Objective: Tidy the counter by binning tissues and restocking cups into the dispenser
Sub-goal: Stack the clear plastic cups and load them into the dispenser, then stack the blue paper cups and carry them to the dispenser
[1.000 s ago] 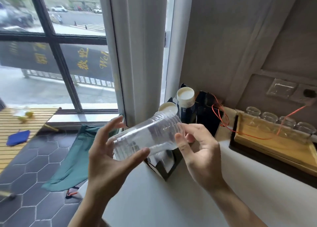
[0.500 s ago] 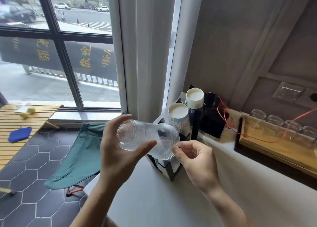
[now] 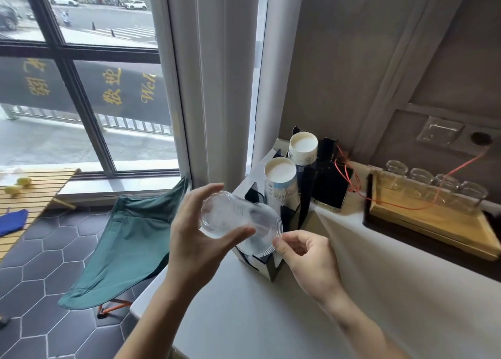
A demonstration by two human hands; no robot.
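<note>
Cups [image 3: 238, 224] stacked, clear; left hand [image 3: 200, 239] holds, right hand [image 3: 309, 258] at rim.

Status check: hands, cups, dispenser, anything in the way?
Left hand gripping clear cup stack, stack on its side. Right hand fingers at stack's rim. Dispenser just behind, two paper cup stacks already slotted; front slot hidden by the stack.

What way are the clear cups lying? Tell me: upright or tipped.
Tipped. The clear cups lie sideways in the left hand, base toward the camera, rims toward the dispenser.
</note>
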